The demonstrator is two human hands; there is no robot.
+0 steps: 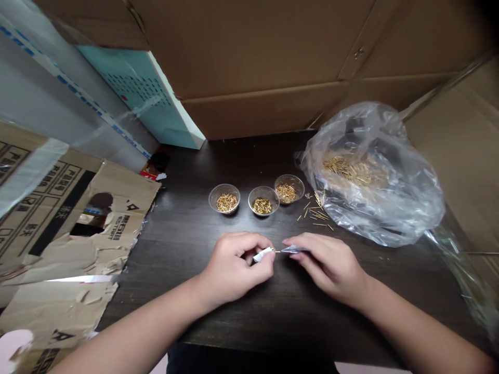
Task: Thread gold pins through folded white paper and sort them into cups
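From where I stand, a brown cardboard wall rises behind a dark wooden table. On the right of the tabletop slumps a clear plastic bag, gold pins heaped inside. The person's left hand and right hand face each other near the table's middle, both nearly closed in a pinch. Beyond them sit three small clear cups of gold pieces, the right two close together. Loose gold pins lie scattered beside the bag. The left hand grips a white scrap, the right a pale grey piece; one slim gold pin shows between the fingertips.
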